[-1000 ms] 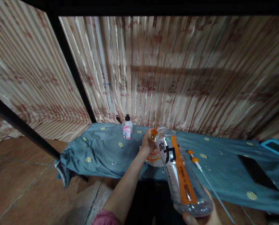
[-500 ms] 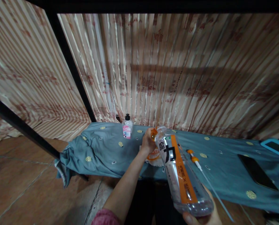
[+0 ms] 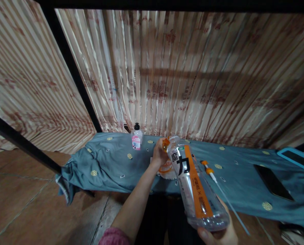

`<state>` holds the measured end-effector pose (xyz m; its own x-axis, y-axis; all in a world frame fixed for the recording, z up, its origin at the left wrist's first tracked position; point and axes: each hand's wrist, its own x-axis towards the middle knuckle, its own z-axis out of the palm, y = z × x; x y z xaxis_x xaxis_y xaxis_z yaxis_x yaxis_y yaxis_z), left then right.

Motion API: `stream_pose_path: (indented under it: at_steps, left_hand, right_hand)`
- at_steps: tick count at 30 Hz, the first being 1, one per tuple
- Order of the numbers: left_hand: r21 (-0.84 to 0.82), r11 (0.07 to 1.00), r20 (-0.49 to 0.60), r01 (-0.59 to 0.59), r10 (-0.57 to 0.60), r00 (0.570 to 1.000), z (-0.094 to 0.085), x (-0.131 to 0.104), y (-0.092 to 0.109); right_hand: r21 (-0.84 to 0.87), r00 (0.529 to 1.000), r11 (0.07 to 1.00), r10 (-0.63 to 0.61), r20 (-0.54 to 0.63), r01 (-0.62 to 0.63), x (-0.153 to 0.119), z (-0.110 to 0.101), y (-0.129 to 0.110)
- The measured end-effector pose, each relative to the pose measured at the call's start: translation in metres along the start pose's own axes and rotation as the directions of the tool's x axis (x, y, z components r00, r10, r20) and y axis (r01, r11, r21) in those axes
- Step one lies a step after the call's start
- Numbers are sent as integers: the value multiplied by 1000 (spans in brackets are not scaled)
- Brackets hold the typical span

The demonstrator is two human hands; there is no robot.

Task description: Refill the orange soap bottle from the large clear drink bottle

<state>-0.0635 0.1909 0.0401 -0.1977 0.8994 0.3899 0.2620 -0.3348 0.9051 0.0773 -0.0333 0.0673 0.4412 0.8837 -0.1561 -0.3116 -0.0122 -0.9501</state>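
Note:
My right hand [image 3: 222, 228] is wrapped round the base of a large clear plastic bottle [image 3: 196, 187] with an orange label stripe and black characters. The bottle is tilted, its capless mouth pointing away from me and to the left. My left hand [image 3: 160, 151] is closed round an amber, shiny container [image 3: 165, 143], whose top meets or nearly meets the bottle's mouth; actual contact cannot be made out. Under my left wrist shows a white and orange printed surface [image 3: 167, 172], partly hidden. An orange-and-white pump head [image 3: 208, 170] with a long dip tube lies right of the bottle.
A bench under a teal cloth [image 3: 111, 173] spans the view. At its back stands a small black-capped bottle [image 3: 136, 137]. A dark phone [image 3: 273, 182] and a blue-framed device [image 3: 297, 158] lie to the right. Black frame bars [image 3: 70, 64] and a striped curtain [image 3: 162, 78] enclose it.
The whole view has shifted slightly, moving the scene a little left in the picture. Both hands keep their hold, and the clear bottle's tilt is about the same.

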Motion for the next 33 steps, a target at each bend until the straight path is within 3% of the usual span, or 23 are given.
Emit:
stream_pose_path:
  at_steps: [11, 18, 26, 33]
  left_hand:
    - [44, 998, 16, -42, 41, 999, -6, -1, 10]
    - [44, 998, 9, -35, 34, 999, -6, 0, 11]
    - [31, 999, 4, -10, 10, 1000, -6, 0, 14]
    - [4, 1000, -16, -10, 10, 1000, -4, 0, 10]
  right_hand:
    - [-3, 1000, 1000, 30, -2, -30, 1, 5, -1]
    - [6, 999, 999, 51, 12, -51, 3, -7, 9]
    - [21, 999, 999, 38, -2, -38, -4, 3, -7]
    - [26, 998, 998, 55, 19, -55, -3, 1, -5]
